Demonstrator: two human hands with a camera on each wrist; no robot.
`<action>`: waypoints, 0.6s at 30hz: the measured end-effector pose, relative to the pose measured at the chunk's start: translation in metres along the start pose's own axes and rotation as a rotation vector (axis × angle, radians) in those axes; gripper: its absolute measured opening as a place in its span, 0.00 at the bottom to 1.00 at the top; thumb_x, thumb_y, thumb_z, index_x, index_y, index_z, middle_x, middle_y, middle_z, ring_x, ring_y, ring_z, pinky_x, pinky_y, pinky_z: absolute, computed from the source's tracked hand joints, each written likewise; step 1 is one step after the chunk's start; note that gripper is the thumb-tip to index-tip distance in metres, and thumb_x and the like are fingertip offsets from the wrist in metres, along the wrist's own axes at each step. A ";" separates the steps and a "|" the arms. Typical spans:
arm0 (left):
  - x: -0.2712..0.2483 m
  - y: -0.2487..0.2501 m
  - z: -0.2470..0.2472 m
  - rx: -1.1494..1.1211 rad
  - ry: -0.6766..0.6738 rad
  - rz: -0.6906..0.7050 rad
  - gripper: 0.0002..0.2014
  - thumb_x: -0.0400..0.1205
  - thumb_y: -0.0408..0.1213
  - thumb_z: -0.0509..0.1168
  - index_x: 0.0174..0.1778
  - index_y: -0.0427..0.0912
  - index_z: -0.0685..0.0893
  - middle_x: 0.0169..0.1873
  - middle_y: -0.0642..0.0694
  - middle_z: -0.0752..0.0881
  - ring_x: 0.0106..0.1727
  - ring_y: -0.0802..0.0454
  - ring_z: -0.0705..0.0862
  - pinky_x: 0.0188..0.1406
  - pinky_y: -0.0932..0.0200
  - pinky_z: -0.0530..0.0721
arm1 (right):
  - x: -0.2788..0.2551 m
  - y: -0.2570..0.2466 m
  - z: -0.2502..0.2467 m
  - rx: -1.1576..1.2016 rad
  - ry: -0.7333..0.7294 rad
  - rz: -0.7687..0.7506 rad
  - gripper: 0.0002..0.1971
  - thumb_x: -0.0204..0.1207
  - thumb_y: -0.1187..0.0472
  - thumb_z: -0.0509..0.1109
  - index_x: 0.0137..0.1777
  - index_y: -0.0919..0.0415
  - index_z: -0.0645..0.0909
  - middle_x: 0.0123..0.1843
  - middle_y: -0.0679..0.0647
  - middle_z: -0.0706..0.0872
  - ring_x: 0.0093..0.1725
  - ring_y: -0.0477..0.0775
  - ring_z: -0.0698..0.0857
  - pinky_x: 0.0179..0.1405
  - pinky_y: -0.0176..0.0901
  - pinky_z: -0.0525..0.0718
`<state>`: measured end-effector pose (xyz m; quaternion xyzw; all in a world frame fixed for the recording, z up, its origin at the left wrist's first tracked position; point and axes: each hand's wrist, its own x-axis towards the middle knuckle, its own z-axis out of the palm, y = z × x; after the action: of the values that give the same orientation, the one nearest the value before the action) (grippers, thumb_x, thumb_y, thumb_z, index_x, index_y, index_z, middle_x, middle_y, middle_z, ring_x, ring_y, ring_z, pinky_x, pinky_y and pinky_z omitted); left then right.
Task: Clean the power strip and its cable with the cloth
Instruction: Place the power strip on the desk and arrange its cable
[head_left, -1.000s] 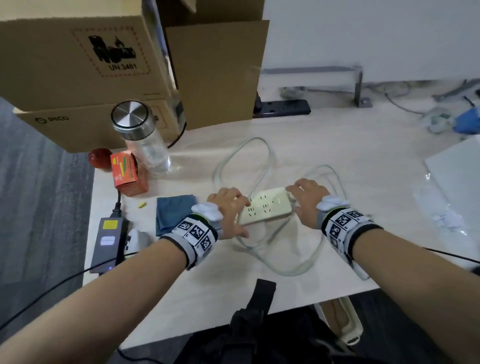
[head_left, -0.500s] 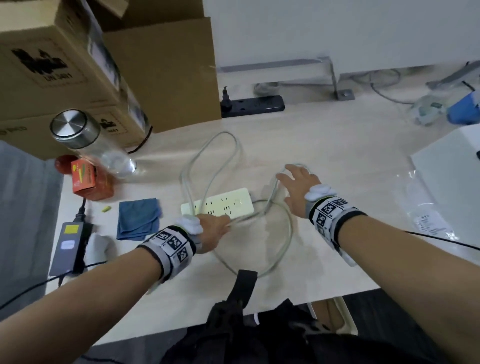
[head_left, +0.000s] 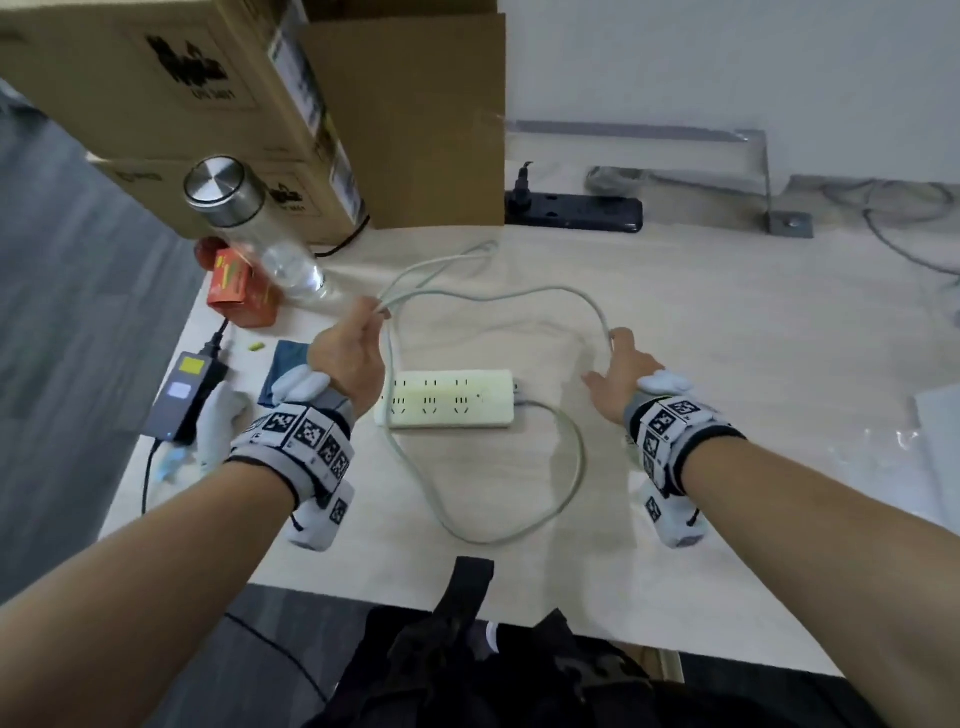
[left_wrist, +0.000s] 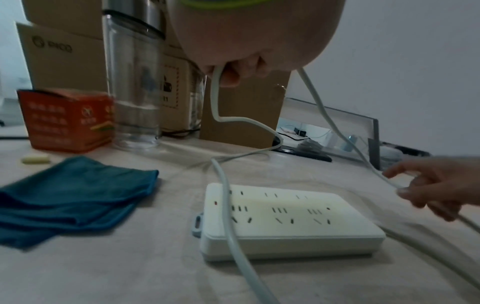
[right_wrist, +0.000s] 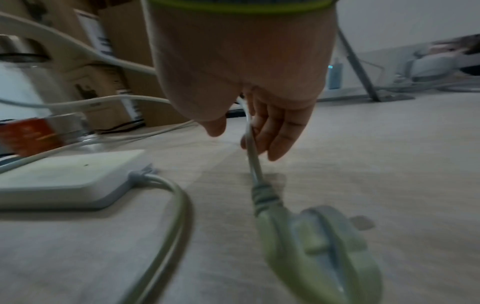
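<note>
The cream power strip lies flat on the table with neither hand on it. Its pale cable loops around it, and one strand crosses the strip's left end. My left hand pinches the cable, raised above the table beyond the strip's left end. My right hand is right of the strip, its fingers loosely curled round the cable just above the plug. The folded blue cloth lies left of the strip, partly hidden by my left hand in the head view.
A glass bottle with a steel lid, an orange box and stacked cardboard boxes stand at the back left. A black power strip lies along the back. A power adapter sits by the table's left edge.
Both hands have let go of the power strip. My left hand went up and away to lift the cable; my right hand took the cable farther right.
</note>
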<state>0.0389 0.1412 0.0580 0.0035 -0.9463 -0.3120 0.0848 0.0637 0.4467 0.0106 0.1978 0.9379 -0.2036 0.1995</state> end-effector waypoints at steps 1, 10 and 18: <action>0.002 -0.004 -0.001 0.029 0.010 0.015 0.13 0.85 0.46 0.50 0.53 0.47 0.78 0.32 0.36 0.83 0.32 0.36 0.80 0.32 0.48 0.78 | -0.001 -0.009 0.002 -0.002 0.013 -0.011 0.28 0.79 0.49 0.64 0.74 0.57 0.60 0.55 0.61 0.85 0.44 0.62 0.82 0.41 0.48 0.82; 0.024 -0.035 -0.002 0.340 -0.332 -0.101 0.12 0.87 0.51 0.46 0.57 0.51 0.70 0.38 0.39 0.84 0.35 0.40 0.79 0.38 0.48 0.79 | -0.011 -0.081 0.009 -0.295 0.024 -0.473 0.37 0.73 0.42 0.70 0.79 0.50 0.61 0.82 0.55 0.60 0.76 0.60 0.65 0.72 0.55 0.69; 0.042 -0.055 0.006 0.413 -0.472 0.015 0.08 0.86 0.52 0.47 0.51 0.54 0.68 0.32 0.45 0.83 0.32 0.42 0.82 0.39 0.45 0.85 | -0.025 -0.106 0.066 -0.606 -0.144 -0.548 0.53 0.66 0.60 0.76 0.84 0.57 0.44 0.72 0.60 0.68 0.68 0.62 0.70 0.61 0.53 0.74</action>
<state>-0.0057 0.0982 0.0271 -0.0588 -0.9832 -0.1046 -0.1376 0.0564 0.3199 -0.0012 -0.1415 0.9570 0.0228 0.2524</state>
